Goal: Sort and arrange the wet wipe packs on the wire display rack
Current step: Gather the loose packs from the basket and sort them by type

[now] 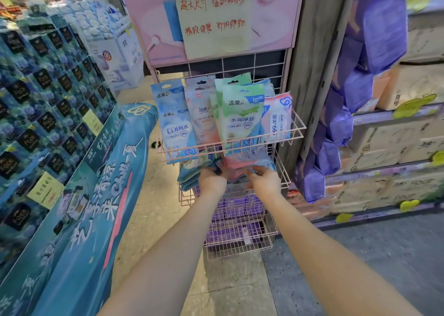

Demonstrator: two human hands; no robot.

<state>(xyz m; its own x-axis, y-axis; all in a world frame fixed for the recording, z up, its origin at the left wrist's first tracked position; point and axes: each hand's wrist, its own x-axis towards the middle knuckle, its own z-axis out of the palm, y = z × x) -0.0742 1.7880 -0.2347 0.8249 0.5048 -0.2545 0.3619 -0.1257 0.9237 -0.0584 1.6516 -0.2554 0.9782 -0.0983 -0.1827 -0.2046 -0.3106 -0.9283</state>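
A pink wire display rack (299,129) stands ahead with several basket tiers. Its top basket holds upright wet wipe packs: a blue pack (174,121), a pale pink pack (203,114), a green pack (241,114) and a pink pack (277,118) at the right. In the second basket lie blue packs (189,174) and a pink pack (236,165). My left hand (212,180) grips the packs at the left of that basket. My right hand (265,180) pinches the pink and blue packs beside it.
Lower baskets (240,234) hold purple packs. A teal display stand with stacked blue boxes (48,104) runs along the left. Purple tissue bags (374,51) hang on the right beside shelves of cartons (394,142). A pink sign (211,15) tops the rack.
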